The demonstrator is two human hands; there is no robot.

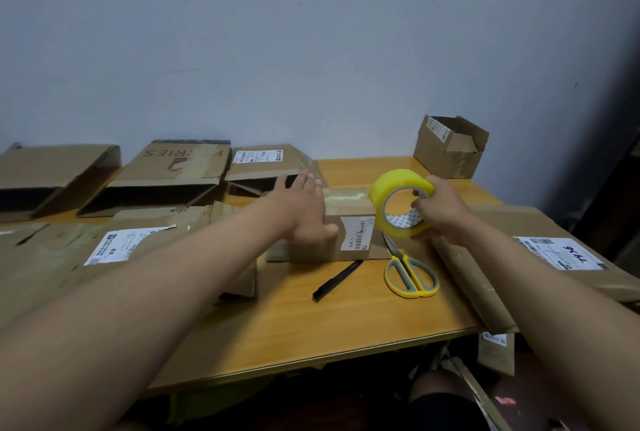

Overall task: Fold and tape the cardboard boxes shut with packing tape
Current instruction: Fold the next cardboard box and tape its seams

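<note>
A small closed cardboard box (349,209) with a white label on its front stands in the middle of the wooden table (311,320). My left hand (304,212) lies flat on the box's top, fingers straight, thumb down its front face. My right hand (440,211) grips a yellowish roll of clear packing tape (398,202) by its rim and core, holding it upright at the box's right end. A strip of tape lies along the box's top seam.
Yellow-handled scissors (410,273) and a black marker (337,280) lie in front of the box. Flattened and half-folded boxes (169,171) crowd the left and back. An open small box (450,146) stands at the back right, and flat cardboard (540,257) covers the right side.
</note>
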